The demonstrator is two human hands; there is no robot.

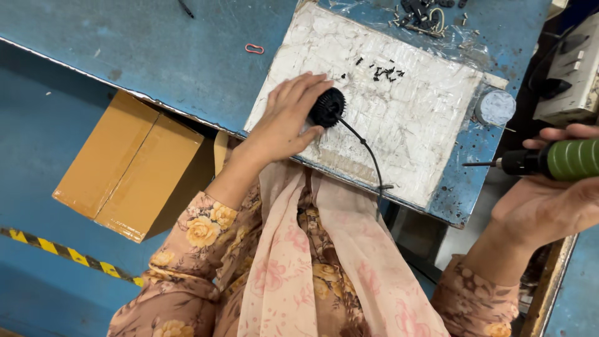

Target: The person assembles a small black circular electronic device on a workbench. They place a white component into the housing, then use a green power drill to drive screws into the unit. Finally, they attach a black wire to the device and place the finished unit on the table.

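Note:
My left hand (288,120) rests on a white worn board (412,118) and grips a round black ribbed part (328,107) with a thin black cable (368,156) trailing off the board's near edge. My right hand (552,200) holds a green-handled electric screwdriver (555,160) to the right of the bench, its bit pointing left and apart from the black part. A small cluster of black screws (382,70) lies on the board beyond my left hand.
The board sits on a blue bench top (175,56). A grey round cap (495,107) stands at the board's right corner, more dark small parts (424,14) at the far edge, a pink rubber band (254,48) to the left. A cardboard box (128,165) sits below the bench.

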